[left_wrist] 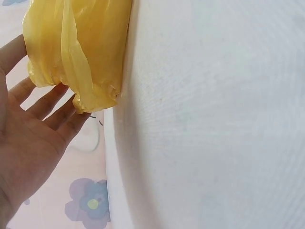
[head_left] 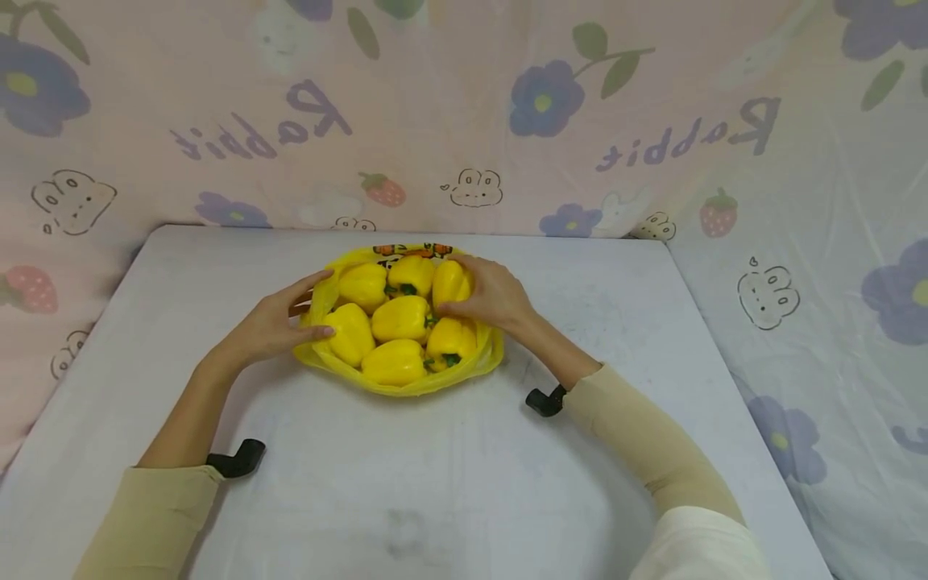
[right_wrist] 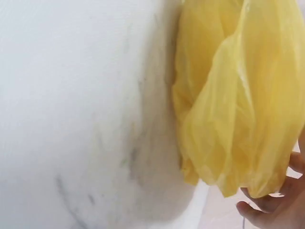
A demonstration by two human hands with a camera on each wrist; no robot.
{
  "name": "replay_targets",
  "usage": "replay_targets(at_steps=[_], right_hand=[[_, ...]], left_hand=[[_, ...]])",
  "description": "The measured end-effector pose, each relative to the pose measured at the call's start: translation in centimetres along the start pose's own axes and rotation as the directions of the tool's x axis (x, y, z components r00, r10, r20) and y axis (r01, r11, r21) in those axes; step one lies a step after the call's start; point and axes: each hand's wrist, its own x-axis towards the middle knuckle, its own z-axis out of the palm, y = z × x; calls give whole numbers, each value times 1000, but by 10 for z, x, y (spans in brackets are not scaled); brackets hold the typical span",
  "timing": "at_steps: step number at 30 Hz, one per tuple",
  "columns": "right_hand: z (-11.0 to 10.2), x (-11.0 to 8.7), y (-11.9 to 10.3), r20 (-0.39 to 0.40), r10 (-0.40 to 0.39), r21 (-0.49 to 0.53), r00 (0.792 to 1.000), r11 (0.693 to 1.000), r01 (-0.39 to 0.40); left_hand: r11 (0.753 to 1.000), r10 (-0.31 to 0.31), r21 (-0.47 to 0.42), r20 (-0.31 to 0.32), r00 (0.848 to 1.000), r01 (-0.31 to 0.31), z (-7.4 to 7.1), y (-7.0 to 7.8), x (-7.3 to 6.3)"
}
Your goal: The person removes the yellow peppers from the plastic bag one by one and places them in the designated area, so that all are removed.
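Observation:
Several yellow bell peppers (head_left: 400, 319) sit in a yellow plastic bag (head_left: 406, 388) whose mouth is spread wide around them. My right hand (head_left: 499, 296) holds the upright bell pepper (head_left: 451, 282) at the bag's right, thumb in front and fingers behind. My left hand (head_left: 271, 324) rests against the bag's left side, its thumb over the rim by a bell pepper (head_left: 350, 334). In the left wrist view the left fingers (left_wrist: 45, 102) are spread and fairly straight along the bag (left_wrist: 76, 52). Part of the right hand (right_wrist: 281, 205) is hidden behind the bag in the right wrist view.
The bag stands on a white tabletop (head_left: 406, 483), toward its far edge. A printed curtain (head_left: 435, 121) with flowers and rabbits hangs behind and beside the table. Black curved pieces (head_left: 242, 459) stick out near both sleeve cuffs.

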Motion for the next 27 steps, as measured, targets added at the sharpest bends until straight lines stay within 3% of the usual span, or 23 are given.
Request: replay_targets(at_steps=[6, 13, 18, 27], right_hand=[[-15, -5, -6, -33, -54, 50, 998, 997, 55], [-37, -9, -7, -71, -25, 147, 997, 988, 35], [-50, -9, -1, -76, 2, 193, 997, 981, 13], [-61, -4, 19, -114, -27, 304, 993, 951, 61]], left_hand=[[1000, 4, 7, 1, 1000, -4, -1, 1, 1], [1000, 0, 10, 0, 1000, 0, -1, 0, 0], [1000, -7, 2, 7, 1000, 7, -1, 2, 0], [1000, -19, -16, 20, 1000, 19, -1, 1, 2]])
